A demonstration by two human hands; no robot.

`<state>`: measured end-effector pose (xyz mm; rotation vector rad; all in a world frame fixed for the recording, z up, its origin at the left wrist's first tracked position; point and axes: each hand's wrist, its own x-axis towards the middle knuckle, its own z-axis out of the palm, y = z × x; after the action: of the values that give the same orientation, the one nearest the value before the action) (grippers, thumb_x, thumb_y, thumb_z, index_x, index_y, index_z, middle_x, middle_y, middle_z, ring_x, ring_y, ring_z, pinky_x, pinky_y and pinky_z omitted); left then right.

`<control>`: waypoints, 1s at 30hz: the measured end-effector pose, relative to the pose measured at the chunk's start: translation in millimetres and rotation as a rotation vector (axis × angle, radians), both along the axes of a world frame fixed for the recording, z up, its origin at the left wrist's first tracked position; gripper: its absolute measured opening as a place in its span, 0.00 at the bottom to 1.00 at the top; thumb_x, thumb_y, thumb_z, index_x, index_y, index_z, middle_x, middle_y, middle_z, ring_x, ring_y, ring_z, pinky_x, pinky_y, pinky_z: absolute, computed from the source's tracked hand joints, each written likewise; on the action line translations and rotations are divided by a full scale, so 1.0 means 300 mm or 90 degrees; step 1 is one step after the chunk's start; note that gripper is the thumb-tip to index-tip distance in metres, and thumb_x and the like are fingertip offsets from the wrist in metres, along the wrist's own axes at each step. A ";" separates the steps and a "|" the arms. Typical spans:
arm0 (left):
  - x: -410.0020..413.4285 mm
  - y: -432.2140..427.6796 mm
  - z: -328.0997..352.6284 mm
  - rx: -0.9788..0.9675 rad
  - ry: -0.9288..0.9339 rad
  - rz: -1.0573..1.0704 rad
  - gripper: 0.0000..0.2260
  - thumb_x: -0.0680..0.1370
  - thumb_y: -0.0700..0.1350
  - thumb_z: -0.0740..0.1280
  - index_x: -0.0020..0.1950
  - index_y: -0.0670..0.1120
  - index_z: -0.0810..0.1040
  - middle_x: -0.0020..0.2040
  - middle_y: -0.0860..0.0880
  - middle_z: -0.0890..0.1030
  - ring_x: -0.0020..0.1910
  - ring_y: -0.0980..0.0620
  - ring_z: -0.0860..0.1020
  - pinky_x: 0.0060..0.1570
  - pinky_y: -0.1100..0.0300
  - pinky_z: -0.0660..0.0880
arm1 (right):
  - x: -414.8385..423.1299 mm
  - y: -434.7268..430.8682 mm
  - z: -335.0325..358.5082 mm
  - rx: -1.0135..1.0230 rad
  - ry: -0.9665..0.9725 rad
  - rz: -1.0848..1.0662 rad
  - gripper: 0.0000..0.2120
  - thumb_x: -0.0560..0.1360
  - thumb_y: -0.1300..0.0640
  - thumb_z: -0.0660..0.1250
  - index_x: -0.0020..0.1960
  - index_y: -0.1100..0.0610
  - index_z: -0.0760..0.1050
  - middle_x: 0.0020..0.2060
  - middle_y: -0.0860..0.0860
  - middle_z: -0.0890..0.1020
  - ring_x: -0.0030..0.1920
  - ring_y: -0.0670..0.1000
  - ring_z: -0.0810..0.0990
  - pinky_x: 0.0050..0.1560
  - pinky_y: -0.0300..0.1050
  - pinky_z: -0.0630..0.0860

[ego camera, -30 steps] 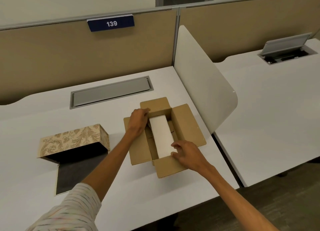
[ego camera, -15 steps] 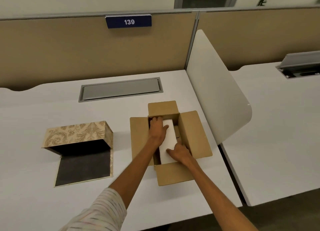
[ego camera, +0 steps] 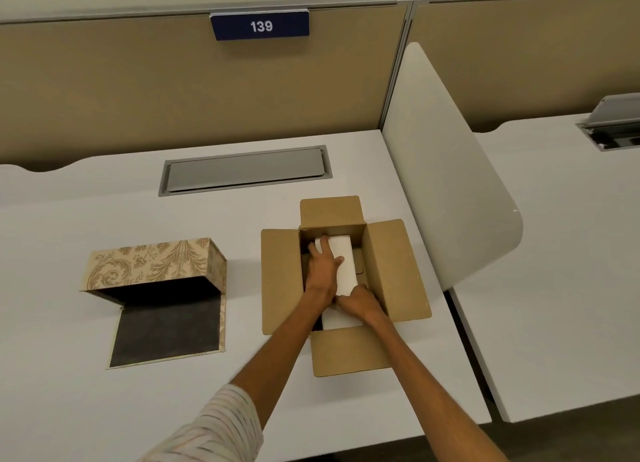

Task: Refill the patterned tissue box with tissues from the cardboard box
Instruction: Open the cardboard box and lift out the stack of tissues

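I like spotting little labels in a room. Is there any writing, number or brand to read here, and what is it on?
"139": white digits on the blue plate fixed to the top of the tan partition.
No print shows on the cardboard box, the tissue pack or the patterned box, which bears only a leafy ornament.
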<state>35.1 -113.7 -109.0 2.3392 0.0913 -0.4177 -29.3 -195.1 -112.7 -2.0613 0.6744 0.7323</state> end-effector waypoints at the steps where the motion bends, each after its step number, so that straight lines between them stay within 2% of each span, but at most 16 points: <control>1: 0.002 0.001 -0.001 0.003 0.001 -0.001 0.26 0.81 0.45 0.64 0.76 0.44 0.57 0.72 0.37 0.62 0.65 0.37 0.70 0.65 0.46 0.70 | 0.004 -0.003 -0.002 0.010 0.000 -0.004 0.30 0.73 0.47 0.71 0.67 0.62 0.68 0.64 0.60 0.76 0.62 0.59 0.76 0.56 0.46 0.75; 3: 0.004 0.002 -0.001 0.004 -0.001 0.001 0.25 0.81 0.45 0.64 0.76 0.44 0.58 0.70 0.35 0.65 0.64 0.37 0.71 0.65 0.47 0.70 | 0.011 -0.010 -0.004 0.033 0.001 -0.017 0.28 0.72 0.49 0.72 0.67 0.61 0.69 0.63 0.59 0.77 0.61 0.59 0.76 0.52 0.44 0.74; 7: 0.000 0.003 -0.005 -0.030 -0.010 0.020 0.23 0.80 0.43 0.65 0.73 0.44 0.60 0.68 0.35 0.67 0.64 0.37 0.70 0.67 0.46 0.69 | 0.030 -0.021 -0.001 0.090 -0.010 -0.058 0.22 0.72 0.52 0.72 0.63 0.59 0.73 0.60 0.59 0.79 0.60 0.59 0.77 0.51 0.45 0.75; 9: -0.003 0.004 -0.006 -0.060 -0.008 0.033 0.23 0.80 0.42 0.66 0.72 0.44 0.61 0.68 0.35 0.67 0.65 0.37 0.70 0.68 0.45 0.69 | 0.038 -0.023 0.002 0.114 -0.009 -0.078 0.19 0.72 0.52 0.72 0.60 0.58 0.74 0.57 0.58 0.80 0.57 0.57 0.78 0.50 0.45 0.75; 11: -0.005 0.007 -0.010 -0.098 -0.001 0.045 0.23 0.80 0.41 0.66 0.71 0.44 0.61 0.67 0.35 0.67 0.65 0.36 0.70 0.69 0.44 0.68 | 0.044 -0.026 -0.002 0.146 -0.001 -0.104 0.20 0.73 0.52 0.73 0.60 0.61 0.75 0.56 0.57 0.80 0.52 0.55 0.78 0.49 0.44 0.75; 13: -0.008 0.012 -0.011 -0.133 0.004 0.054 0.22 0.80 0.41 0.66 0.71 0.44 0.61 0.67 0.35 0.66 0.64 0.36 0.70 0.69 0.45 0.68 | 0.048 -0.030 -0.004 0.183 0.015 -0.136 0.23 0.72 0.52 0.73 0.62 0.63 0.75 0.58 0.59 0.80 0.51 0.54 0.78 0.52 0.46 0.76; 18: -0.009 0.022 -0.004 -0.175 0.014 0.069 0.22 0.80 0.42 0.66 0.71 0.43 0.60 0.65 0.35 0.68 0.63 0.37 0.71 0.65 0.49 0.68 | 0.050 -0.030 0.008 0.230 0.052 -0.173 0.28 0.72 0.48 0.72 0.66 0.63 0.72 0.62 0.59 0.78 0.60 0.57 0.77 0.61 0.50 0.75; 21: -0.002 0.027 0.009 -0.199 0.034 0.094 0.23 0.80 0.45 0.65 0.70 0.42 0.60 0.64 0.36 0.69 0.63 0.38 0.71 0.64 0.49 0.70 | 0.051 -0.027 0.041 0.265 0.049 -0.192 0.27 0.72 0.47 0.73 0.64 0.62 0.74 0.60 0.60 0.79 0.60 0.58 0.78 0.64 0.52 0.75; 23: 0.005 0.035 0.023 -0.223 0.069 0.110 0.24 0.80 0.49 0.66 0.71 0.43 0.60 0.66 0.37 0.69 0.63 0.40 0.72 0.63 0.50 0.71 | 0.044 -0.031 0.073 0.306 0.034 -0.203 0.26 0.69 0.48 0.75 0.62 0.61 0.77 0.55 0.58 0.82 0.56 0.57 0.80 0.61 0.53 0.77; 25: 0.011 0.043 0.045 -0.277 0.127 0.132 0.27 0.79 0.53 0.67 0.71 0.45 0.59 0.67 0.40 0.70 0.61 0.42 0.75 0.61 0.49 0.75 | 0.033 -0.038 0.111 0.330 0.011 -0.227 0.27 0.67 0.49 0.77 0.60 0.61 0.77 0.50 0.57 0.84 0.50 0.56 0.82 0.50 0.49 0.80; 28: 0.031 0.057 0.096 -0.391 0.260 0.187 0.34 0.75 0.56 0.71 0.72 0.43 0.58 0.62 0.42 0.76 0.53 0.46 0.79 0.45 0.52 0.80 | 0.016 -0.043 0.174 0.330 -0.023 -0.239 0.28 0.64 0.47 0.79 0.59 0.60 0.76 0.48 0.57 0.84 0.47 0.55 0.83 0.42 0.46 0.80; 29: 0.040 0.066 0.116 -0.422 0.307 0.187 0.35 0.74 0.57 0.72 0.72 0.41 0.60 0.62 0.42 0.78 0.53 0.44 0.80 0.46 0.51 0.81 | 0.012 -0.044 0.196 0.332 -0.034 -0.232 0.28 0.64 0.47 0.79 0.58 0.59 0.76 0.48 0.56 0.84 0.47 0.55 0.83 0.42 0.47 0.80; 30: 0.050 0.077 0.135 -0.449 0.344 0.168 0.35 0.73 0.57 0.72 0.71 0.40 0.65 0.62 0.41 0.79 0.56 0.42 0.81 0.52 0.48 0.81 | 0.010 -0.045 0.218 0.334 -0.044 -0.221 0.28 0.64 0.46 0.78 0.58 0.57 0.76 0.48 0.56 0.84 0.48 0.55 0.83 0.43 0.47 0.80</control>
<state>50.2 -90.5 -68.7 1.4569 0.4303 -0.7890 -26.3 -208.5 -47.2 -1.4396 0.6909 0.5601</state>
